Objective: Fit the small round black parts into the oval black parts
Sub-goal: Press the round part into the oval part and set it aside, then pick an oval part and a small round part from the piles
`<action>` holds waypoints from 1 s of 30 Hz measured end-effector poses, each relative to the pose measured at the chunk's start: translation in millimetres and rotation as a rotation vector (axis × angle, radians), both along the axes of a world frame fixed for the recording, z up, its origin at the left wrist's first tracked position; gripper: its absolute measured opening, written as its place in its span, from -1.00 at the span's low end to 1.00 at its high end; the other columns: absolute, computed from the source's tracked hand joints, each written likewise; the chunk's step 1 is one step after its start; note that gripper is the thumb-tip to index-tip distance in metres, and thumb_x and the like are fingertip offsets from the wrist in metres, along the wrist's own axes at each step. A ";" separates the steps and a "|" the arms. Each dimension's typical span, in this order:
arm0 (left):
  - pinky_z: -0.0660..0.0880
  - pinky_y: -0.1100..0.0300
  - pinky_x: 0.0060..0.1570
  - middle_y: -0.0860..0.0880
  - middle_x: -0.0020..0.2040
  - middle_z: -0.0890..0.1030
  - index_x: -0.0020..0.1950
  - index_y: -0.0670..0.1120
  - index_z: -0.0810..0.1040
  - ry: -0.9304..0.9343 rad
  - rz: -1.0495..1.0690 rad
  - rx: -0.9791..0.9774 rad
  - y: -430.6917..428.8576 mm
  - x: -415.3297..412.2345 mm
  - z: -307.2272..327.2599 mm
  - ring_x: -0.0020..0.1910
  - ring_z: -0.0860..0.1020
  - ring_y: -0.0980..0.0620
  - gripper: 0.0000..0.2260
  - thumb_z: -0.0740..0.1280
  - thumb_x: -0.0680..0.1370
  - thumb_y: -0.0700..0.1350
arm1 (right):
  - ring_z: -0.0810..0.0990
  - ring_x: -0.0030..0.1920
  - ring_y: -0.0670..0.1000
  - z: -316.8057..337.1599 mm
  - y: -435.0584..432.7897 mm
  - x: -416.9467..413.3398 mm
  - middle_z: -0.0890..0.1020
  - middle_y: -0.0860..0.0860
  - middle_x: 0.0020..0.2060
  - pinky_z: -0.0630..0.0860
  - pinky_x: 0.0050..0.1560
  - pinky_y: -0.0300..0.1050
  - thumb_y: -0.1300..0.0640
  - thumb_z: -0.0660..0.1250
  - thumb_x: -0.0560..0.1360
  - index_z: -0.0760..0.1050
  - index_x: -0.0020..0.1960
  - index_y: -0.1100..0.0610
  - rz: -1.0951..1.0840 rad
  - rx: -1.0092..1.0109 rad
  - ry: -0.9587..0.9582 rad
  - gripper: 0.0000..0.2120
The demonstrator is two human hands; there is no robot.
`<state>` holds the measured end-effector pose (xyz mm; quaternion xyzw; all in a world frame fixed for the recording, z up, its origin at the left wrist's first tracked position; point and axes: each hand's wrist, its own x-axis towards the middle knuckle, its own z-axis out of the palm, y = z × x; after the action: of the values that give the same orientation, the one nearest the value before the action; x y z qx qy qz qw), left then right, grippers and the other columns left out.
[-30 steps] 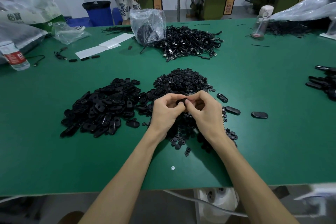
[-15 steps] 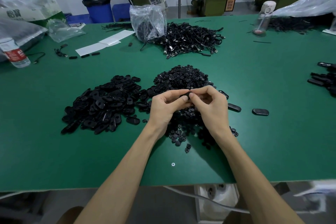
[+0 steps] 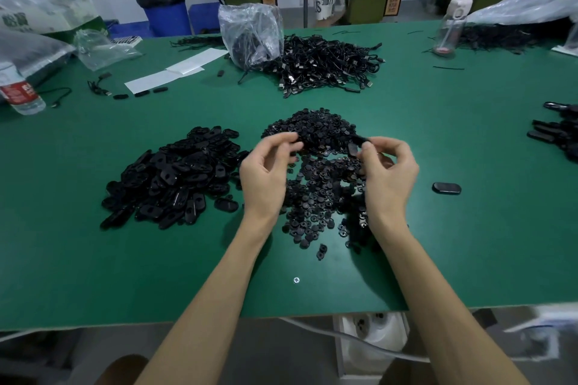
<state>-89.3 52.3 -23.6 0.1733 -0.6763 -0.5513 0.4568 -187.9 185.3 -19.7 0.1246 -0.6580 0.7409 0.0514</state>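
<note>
A heap of oval black parts (image 3: 175,178) lies on the green table to the left. A heap of small round black parts (image 3: 319,166) lies in the middle, partly hidden by my hands. My right hand (image 3: 387,175) pinches an oval black part (image 3: 355,147) between thumb and fingers above the round heap. My left hand (image 3: 266,172) hovers over the heap's left edge with fingers loosely curled; nothing shows in it. A single oval part (image 3: 446,188) lies to the right of my right hand.
Further back lie a pile of black cables (image 3: 325,66) and a clear plastic bag (image 3: 250,33). A water bottle (image 3: 20,92) lies at the left edge, a clear bottle (image 3: 450,30) stands back right, more black parts (image 3: 556,134) lie at far right. A person stands beyond the table.
My hands were pressed together on one part; now they have come apart. The right hand keeps the oval part and has moved right, the left hand has drawn away to the left.
</note>
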 end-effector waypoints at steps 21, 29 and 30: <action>0.15 -0.07 0.31 -0.11 0.28 0.46 0.08 -0.12 0.68 -0.871 0.512 -0.386 -19.3 14.4 -13.9 0.34 0.29 -0.14 -0.66 0.21 0.72 0.07 | 0.59 0.07 -0.29 -9.0 5.9 -27.9 0.52 -0.01 0.27 0.41 -0.26 -0.56 0.25 0.32 0.62 0.40 0.45 0.15 -0.231 -0.340 -0.440 -0.60; 0.15 0.00 0.29 -0.03 0.25 0.46 0.14 -0.02 0.66 -0.788 0.499 -0.450 -17.9 13.7 -13.3 0.34 0.33 -0.09 -0.86 0.44 0.61 -0.03 | 0.53 0.08 -0.37 -2.0 4.8 -6.3 0.50 -0.02 0.26 0.48 0.06 -0.45 0.19 0.33 0.61 0.53 0.32 0.04 -0.065 0.070 -0.082 -0.71; 0.14 0.02 0.27 -0.03 0.23 0.47 0.14 -0.01 0.67 -0.756 0.496 -0.450 -17.6 13.9 -12.6 0.32 0.34 -0.08 -0.87 0.44 0.61 -0.04 | 0.54 0.06 -0.34 -2.4 4.3 -4.4 0.52 -0.02 0.22 0.46 0.06 -0.46 0.17 0.35 0.60 0.57 0.29 0.05 -0.017 0.166 -0.012 -0.73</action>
<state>-75.4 34.7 -36.2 0.4137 -0.8348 -0.1656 0.3233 -192.3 189.6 -22.1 0.1182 -0.7183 0.6843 0.0432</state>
